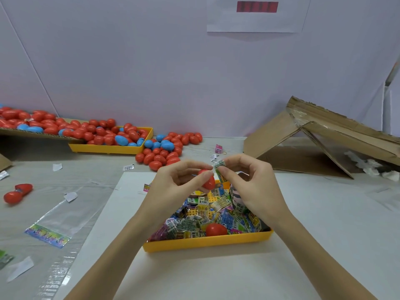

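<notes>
Left grip [173, 182] round egg [208, 181]; right grip [253, 182]: packet [219, 164]

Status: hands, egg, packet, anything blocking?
Left hand grips red egg. Right hand pinches small packet right beside it. Both above yellow tray. Nothing between them.

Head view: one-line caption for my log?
Left hand holds a red egg while right hand pinches a folded packet above the yellow tray.
</notes>
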A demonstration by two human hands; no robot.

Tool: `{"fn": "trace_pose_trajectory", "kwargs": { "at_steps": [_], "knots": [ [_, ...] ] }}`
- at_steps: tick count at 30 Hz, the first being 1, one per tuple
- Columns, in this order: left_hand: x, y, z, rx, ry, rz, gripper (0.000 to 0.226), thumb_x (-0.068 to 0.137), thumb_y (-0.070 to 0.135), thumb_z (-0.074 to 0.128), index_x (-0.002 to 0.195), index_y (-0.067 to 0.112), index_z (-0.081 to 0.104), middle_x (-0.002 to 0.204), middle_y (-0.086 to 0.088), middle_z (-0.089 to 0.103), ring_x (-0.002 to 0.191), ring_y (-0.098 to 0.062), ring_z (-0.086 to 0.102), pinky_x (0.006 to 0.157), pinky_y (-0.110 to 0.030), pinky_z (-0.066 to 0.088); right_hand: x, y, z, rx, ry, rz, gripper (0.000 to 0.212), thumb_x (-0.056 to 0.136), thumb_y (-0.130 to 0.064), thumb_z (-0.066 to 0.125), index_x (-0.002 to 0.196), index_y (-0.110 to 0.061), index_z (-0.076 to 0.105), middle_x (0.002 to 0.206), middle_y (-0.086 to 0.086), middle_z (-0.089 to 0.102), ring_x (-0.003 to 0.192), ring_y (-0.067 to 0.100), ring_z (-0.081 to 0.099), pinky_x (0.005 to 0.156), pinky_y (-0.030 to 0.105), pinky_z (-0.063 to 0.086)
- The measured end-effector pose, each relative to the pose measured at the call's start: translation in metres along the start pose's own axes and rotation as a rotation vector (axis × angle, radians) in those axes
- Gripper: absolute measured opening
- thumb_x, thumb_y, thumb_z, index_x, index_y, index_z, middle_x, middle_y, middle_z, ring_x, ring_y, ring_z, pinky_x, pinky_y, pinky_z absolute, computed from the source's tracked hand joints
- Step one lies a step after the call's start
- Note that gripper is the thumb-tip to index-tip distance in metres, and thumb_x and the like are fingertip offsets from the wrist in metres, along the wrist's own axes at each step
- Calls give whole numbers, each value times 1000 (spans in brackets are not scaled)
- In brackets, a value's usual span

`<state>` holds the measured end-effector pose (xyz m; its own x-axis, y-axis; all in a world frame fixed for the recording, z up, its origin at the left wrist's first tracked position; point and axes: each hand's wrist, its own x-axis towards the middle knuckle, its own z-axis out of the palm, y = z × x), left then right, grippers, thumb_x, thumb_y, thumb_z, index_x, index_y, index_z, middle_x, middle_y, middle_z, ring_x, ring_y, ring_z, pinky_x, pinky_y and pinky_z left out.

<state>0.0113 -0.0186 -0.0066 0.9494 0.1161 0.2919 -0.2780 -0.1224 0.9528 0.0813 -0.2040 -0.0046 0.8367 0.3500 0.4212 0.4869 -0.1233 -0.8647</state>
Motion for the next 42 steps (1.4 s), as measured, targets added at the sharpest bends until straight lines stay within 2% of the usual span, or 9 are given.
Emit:
{"fn": "trace_pose_trajectory", "kwargs": {
  "at_steps": [3, 7, 13, 16, 21, 24, 27, 36, 42],
  "knots": [
    [-1, 1, -2, -11, -32, -25, 26, 91, 30, 72, 117, 25, 76, 104, 4, 79, 95, -13, 77, 82, -15, 56, 0, -1, 0, 16, 17, 19, 14, 91, -29, 75, 101, -19, 77, 85, -9, 75, 72, 4, 68, 64, 15, 53],
    [-2, 3, -1, -4, -72, 4, 28, 94, 24, 69, 121, 22, 74, 108, 3, 79, 103, -12, 75, 86, -16, 55, -1, -4, -4, 22, 28, 70, 32, 83, -45, 70, 102, -20, 78, 89, -8, 77, 85, 10, 73, 71, 28, 61],
    [-2, 4, 0, 19, -61, 11, 32, 92, 28, 68, 124, 26, 72, 109, 5, 78, 103, -12, 74, 86, -16, 55, 0, -3, -6, -14, -25, 75, 10, 94, -32, 71, 98, -26, 78, 84, -14, 76, 80, 3, 71, 67, 19, 59],
    [-3, 3, 0, 12, -56, 11, 28, 93, 26, 68, 121, 25, 73, 107, 5, 78, 101, -11, 74, 84, -16, 56, -1, -4, -6, -22, -50, 67, 7, 96, -29, 71, 95, -28, 78, 83, -16, 75, 80, 1, 70, 68, 17, 59],
    [-2, 4, -1, 23, -46, 9, 27, 93, 28, 68, 119, 28, 75, 106, 4, 77, 100, -12, 74, 83, -17, 56, -3, -6, -4, 60, -60, 107, 10, 96, -28, 69, 91, -25, 78, 68, -18, 71, 66, -3, 67, 58, 10, 52],
    [-3, 4, 0, 11, -45, 19, 30, 93, 31, 67, 122, 25, 74, 105, 3, 78, 98, -13, 74, 83, -17, 56, -3, -7, -3, 157, -68, 209, 18, 95, -35, 69, 96, -20, 79, 68, -6, 72, 56, 2, 58, 51, 18, 48],
    [-3, 4, 0, 2, -46, 16, 29, 94, 31, 66, 122, 26, 74, 106, 3, 78, 99, -14, 74, 85, -18, 56, -3, -6, -3, 199, -83, 256, 22, 95, -39, 68, 100, -21, 80, 70, -2, 72, 57, 6, 55, 52, 20, 47],
    [-2, 5, -2, -41, -33, -11, 29, 94, 35, 65, 120, 28, 76, 107, 3, 78, 100, -14, 74, 88, -18, 55, -3, -6, -3, 188, -102, 219, 22, 94, -35, 69, 100, -17, 80, 75, -4, 75, 61, 1, 63, 55, 12, 48],
    [-2, 4, -1, -25, -30, -19, 26, 95, 34, 65, 118, 29, 77, 104, 3, 78, 97, -13, 74, 87, -17, 55, -4, -9, -2, 171, -111, 212, 22, 89, -43, 69, 96, -25, 80, 80, -2, 77, 65, 6, 66, 60, 13, 52]
  ]
}}
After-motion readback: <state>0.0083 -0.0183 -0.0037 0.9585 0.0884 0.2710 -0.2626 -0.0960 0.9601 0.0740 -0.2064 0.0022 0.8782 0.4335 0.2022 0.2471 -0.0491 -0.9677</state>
